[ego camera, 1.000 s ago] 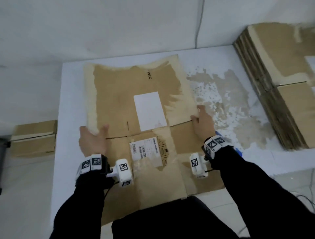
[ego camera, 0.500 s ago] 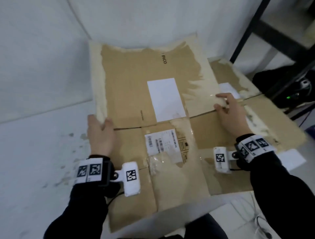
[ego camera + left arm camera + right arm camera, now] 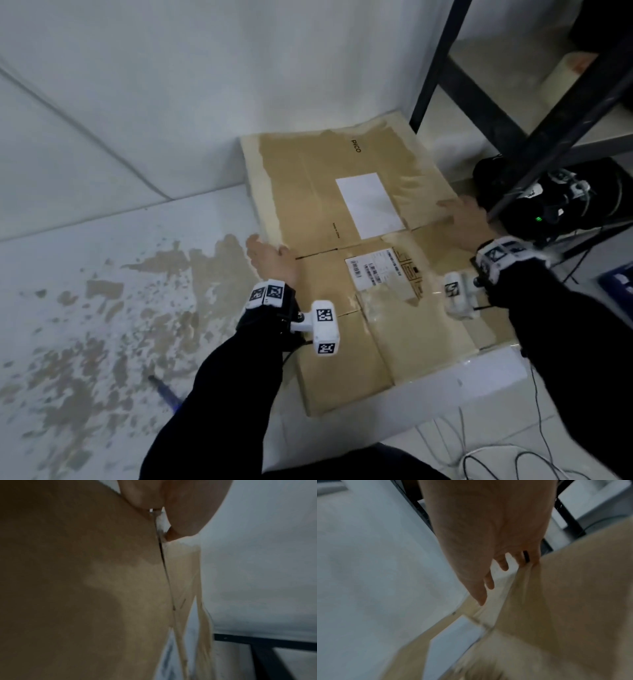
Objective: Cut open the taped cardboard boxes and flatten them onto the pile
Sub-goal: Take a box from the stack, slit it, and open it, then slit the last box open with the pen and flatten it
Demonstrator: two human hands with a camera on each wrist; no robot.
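A flattened cardboard box (image 3: 308, 192) with a white label and a shipping sticker lies spread between my hands at the table's right end, against the wall. My left hand (image 3: 274, 251) grips its left edge, thumb on top. In the left wrist view, the thumb and fingers (image 3: 188, 507) pinch the cardboard (image 3: 68, 574) at a slit. My right hand (image 3: 457, 210) holds the right edge with its fingers stretched over the top. The right wrist view shows the fingers (image 3: 488, 584) mostly straight, with the cardboard (image 3: 573, 588) and its tape bunched at the hand's side. The pile is not in view.
The white table (image 3: 102, 240) has brown peeled patches, and a blue-handled tool (image 3: 168, 394) lies near its front edge. A black shelf frame (image 3: 513, 137) stands at the right over black equipment (image 3: 548, 209) with a green light. Cables (image 3: 496, 455) trail on the floor.
Both hands have carried the flattened box to the right, from the middle of the table to its right end beside the shelf frame. The grips look unchanged.
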